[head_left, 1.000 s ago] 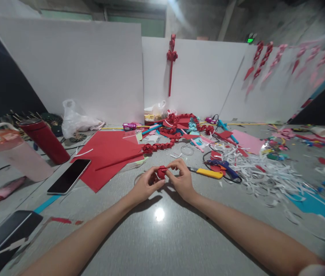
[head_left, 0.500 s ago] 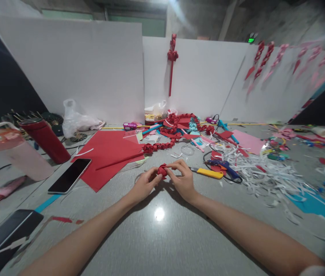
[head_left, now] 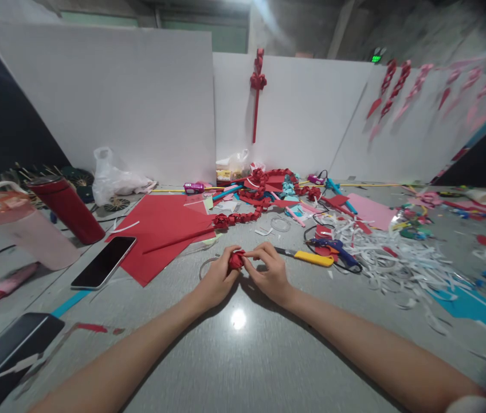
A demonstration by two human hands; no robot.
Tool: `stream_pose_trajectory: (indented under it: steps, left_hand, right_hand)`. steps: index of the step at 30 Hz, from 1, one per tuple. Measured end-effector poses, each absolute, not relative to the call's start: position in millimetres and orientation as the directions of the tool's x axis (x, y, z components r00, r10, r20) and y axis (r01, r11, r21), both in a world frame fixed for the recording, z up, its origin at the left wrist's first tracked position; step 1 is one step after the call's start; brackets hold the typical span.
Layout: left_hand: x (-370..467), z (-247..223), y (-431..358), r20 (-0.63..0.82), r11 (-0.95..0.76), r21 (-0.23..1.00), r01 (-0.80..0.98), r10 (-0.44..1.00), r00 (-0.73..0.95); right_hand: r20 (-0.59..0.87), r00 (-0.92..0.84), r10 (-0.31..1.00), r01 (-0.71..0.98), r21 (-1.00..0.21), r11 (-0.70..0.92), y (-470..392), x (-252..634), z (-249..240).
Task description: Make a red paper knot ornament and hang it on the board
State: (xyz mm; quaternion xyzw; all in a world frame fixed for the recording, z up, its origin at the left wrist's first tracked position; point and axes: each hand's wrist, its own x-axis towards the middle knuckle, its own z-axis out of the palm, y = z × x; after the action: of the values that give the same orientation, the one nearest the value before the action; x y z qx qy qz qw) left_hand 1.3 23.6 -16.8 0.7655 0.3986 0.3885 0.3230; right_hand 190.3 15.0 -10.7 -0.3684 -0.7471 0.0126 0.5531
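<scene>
A small folded red paper piece, like a flower (head_left: 236, 260), is held just above the grey table. My left hand (head_left: 217, 278) grips it from the left, thumb and fingers closed around its side. From the right, my right hand (head_left: 271, 272) pinches its near right edge between thumb and forefinger. Behind my hands, a chain of folded red paper (head_left: 243, 218) stretches toward a pile of paper pieces. Close to my right hand lies a utility knife with a yellow handle (head_left: 314, 258). A clear tape-like ring (head_left: 203, 268) is partly hidden by my left hand.
To the left lie a phone (head_left: 104, 263), red paper sheets (head_left: 152, 229), a red bottle (head_left: 69, 209) and a pink tumbler (head_left: 32, 229). On the right are a blue glue gun (head_left: 337, 252) and a heap of white paper strips (head_left: 380, 258). White panels (head_left: 140, 103) stand behind.
The red paper flower has turned and shifted slightly left, deeper into my left hand. My right fingers have moved a little left with it.
</scene>
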Motion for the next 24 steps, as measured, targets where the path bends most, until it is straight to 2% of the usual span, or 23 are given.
stream_pose_trajectory:
  steps: [10,16,24]
  left_hand:
    - [2,-9,21,0.33,-0.453,0.819,0.352,0.874,0.356]
    - [3,-8,22,0.32,-0.426,0.853,0.303,0.884,0.342]
    - [3,-5,21,0.319,-0.411,0.873,0.262,0.889,0.329]
  right_hand:
    - [0.811,-0.174,0.559,0.575,-0.377,0.726,15,190,-14]
    - [0.841,-0.187,0.507,0.568,-0.329,0.755,14,189,-15]
    - [0.849,-0.164,0.502,0.579,-0.329,0.746,14,187,-14]
